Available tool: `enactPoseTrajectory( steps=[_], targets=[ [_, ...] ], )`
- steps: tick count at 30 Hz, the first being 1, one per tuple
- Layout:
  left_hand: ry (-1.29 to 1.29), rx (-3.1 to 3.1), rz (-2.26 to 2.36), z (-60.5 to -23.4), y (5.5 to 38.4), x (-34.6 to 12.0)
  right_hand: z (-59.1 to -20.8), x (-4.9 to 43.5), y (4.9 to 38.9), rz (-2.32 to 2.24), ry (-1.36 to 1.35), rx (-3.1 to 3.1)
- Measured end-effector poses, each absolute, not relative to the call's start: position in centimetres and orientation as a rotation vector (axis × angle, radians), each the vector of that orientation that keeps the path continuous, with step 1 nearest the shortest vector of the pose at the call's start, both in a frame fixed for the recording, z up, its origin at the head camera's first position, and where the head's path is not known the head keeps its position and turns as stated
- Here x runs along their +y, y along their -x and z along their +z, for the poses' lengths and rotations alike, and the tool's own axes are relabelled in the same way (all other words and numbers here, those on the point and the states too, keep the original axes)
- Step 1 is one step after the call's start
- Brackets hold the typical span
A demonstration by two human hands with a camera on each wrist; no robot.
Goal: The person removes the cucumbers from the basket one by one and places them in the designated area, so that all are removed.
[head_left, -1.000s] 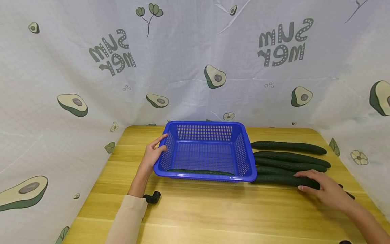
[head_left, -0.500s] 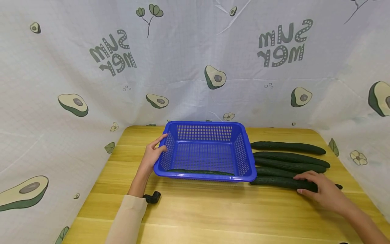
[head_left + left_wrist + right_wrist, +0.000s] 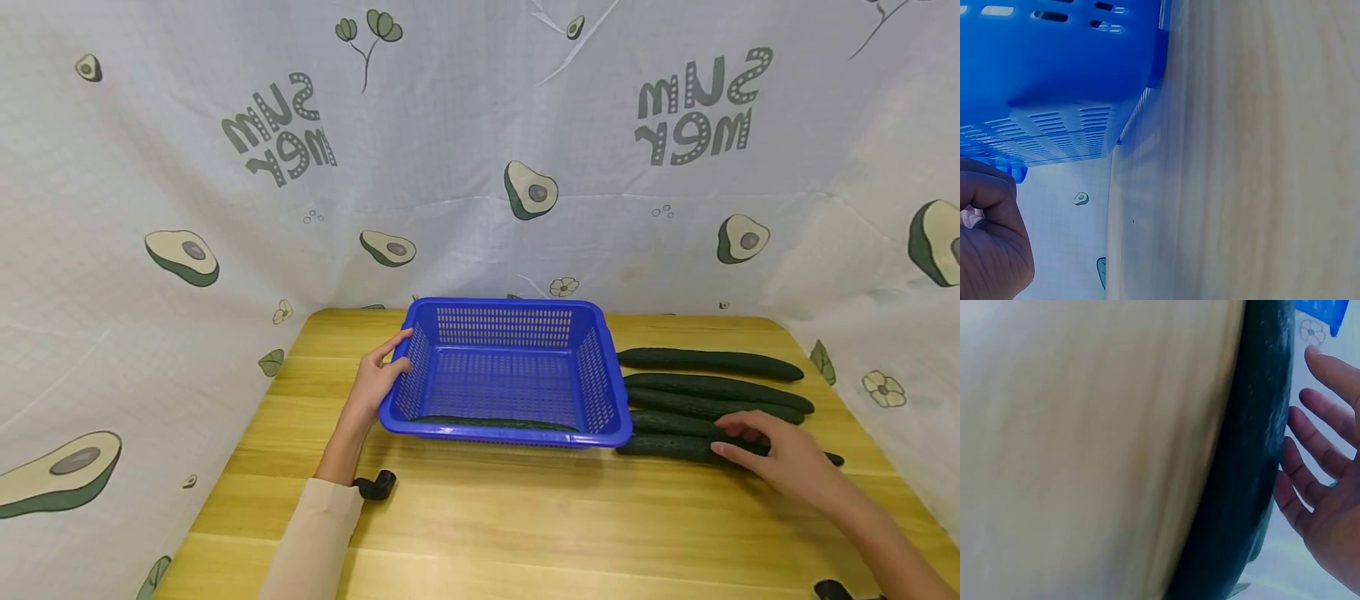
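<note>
A blue perforated plastic basket (image 3: pixel 498 383) stands on the wooden table, with one dark green cucumber (image 3: pixel 495 422) lying along its near wall, partly hidden by the rim. My left hand (image 3: pixel 377 382) grips the basket's left rim; in the left wrist view its curled fingers show beside the basket wall (image 3: pixel 1054 69). To the right, several long cucumbers lie side by side. Over the nearest one (image 3: pixel 667 447) hovers my right hand (image 3: pixel 787 458), fingers loosely bent. In the right wrist view the fingers (image 3: pixel 1316 444) are spread along the cucumber's (image 3: pixel 1241 456) far side, holding nothing; contact is unclear.
Behind the table (image 3: pixel 525 517) hangs a white cloth (image 3: pixel 450 125) printed with avocados and lettering. The farthest cucumber (image 3: pixel 708 361) lies slightly apart from the others. The basket's right side stands close to the cucumbers' left ends.
Early on, the nearest cucumber's right end swung back towards the others. My right hand has since shifted slightly left and away from me along it. My left hand and the basket stay put.
</note>
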State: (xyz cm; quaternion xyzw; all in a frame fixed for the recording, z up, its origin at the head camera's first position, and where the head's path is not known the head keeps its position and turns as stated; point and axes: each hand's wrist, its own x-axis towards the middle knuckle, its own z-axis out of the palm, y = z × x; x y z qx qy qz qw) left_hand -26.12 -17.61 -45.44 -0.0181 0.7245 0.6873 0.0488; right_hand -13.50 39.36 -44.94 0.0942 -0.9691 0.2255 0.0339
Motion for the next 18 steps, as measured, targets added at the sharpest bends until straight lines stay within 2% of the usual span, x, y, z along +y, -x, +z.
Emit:
enactPoseTrajectory(
  steps=[8, 18],
  targets=[
    [0.070, 2.192, 2.086, -45.3, 26.3, -17.8, -43.3, 35.7, 15.3, 0.760, -0.382, -2.898],
    [0.071, 2.146, 2.094, -43.5, 25.3, -17.6, -41.3, 30.1, 16.9, 0.847, -0.509, -2.849]
  ],
)
